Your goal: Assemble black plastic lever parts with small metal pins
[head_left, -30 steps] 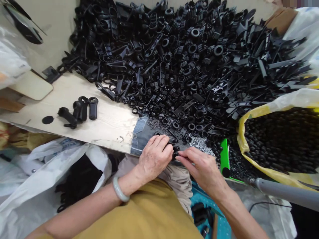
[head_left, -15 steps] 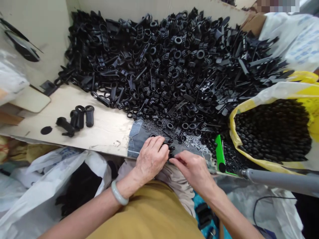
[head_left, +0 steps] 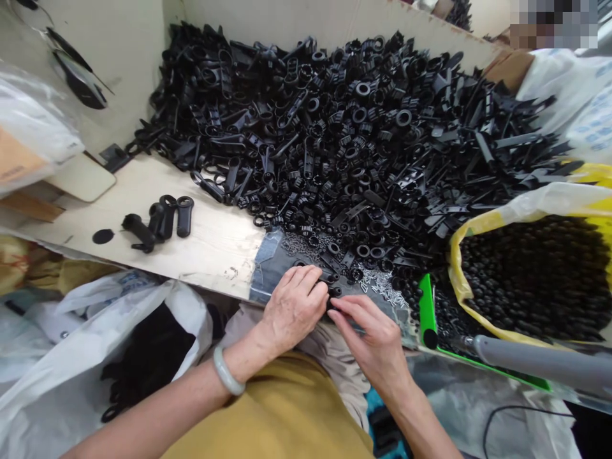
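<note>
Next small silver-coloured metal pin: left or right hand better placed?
Right, I'd say. The right hand is nearer the small silver-coloured metal pins, which lie just beyond it on the bench. The left hand sits farther off, beside round-ended black plastic parts.

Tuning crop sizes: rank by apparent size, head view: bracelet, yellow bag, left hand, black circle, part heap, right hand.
1. part heap
2. yellow bag
3. left hand, right hand: too alike to rank
4. bracelet
5. black circle
</note>
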Demonstrator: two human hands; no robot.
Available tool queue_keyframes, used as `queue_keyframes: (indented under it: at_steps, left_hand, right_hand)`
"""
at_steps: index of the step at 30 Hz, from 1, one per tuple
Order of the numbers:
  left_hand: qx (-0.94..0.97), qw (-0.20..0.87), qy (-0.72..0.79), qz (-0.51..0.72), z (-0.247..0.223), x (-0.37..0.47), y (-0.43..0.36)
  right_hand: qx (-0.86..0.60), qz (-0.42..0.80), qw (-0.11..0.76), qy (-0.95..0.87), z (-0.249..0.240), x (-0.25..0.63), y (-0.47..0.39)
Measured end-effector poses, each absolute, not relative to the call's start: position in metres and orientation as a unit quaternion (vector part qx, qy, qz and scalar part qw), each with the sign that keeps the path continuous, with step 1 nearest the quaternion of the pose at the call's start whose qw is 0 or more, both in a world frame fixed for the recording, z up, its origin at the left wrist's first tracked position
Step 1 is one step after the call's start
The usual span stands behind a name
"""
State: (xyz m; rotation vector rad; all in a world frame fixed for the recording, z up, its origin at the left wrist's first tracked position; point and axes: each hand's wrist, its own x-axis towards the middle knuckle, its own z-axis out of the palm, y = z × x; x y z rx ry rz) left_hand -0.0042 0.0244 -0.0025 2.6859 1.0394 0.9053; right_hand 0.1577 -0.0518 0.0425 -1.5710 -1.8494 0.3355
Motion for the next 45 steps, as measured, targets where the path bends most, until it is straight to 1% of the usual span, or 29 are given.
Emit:
queue_keyframes:
  at_steps: [5,10,20,22,26,33,36,45]
  left_hand:
    - [0.888,0.073,0.346,0.294,-0.002,-0.005,0.024]
    - [0.887,0.079,0.346,0.295,-0.004,-0.004,0.024]
    - [0.888,0.088,0.352,0.281,-0.001,-0.005,0.024]
    - [0.889,0.090,0.352,0.279,-0.001,-0.005,0.023]
    - [0.887,0.092,0.351,0.285,-0.004,-0.004,0.023]
    - [0.892,0.095,0.345,0.278,-0.001,-0.006,0.024]
    - [0.889,0.097,0.346,0.282,-0.001,-0.006,0.024]
    - [0.885,0.097,0.349,0.294,-0.001,-0.005,0.023]
  right_hand:
    - [-0.623,0.087,0.338,-0.700,0.043,0.162,-0.058]
    - [-0.629,0.102,0.327,-0.698,0.038,0.159,-0.055]
    - [-0.611,0.060,0.315,-0.724,0.039,0.160,-0.059]
    - [-0.604,0.056,0.297,-0.738,0.043,0.162,-0.056]
    - [-0.594,0.062,0.234,-0.767,0.051,0.168,-0.046]
    - [-0.582,0.050,0.223,-0.781,0.052,0.168,-0.044]
    - [-0.586,0.054,0.229,-0.776,0.050,0.166,-0.046]
    - [-0.609,0.086,0.311,-0.724,0.032,0.171,-0.053]
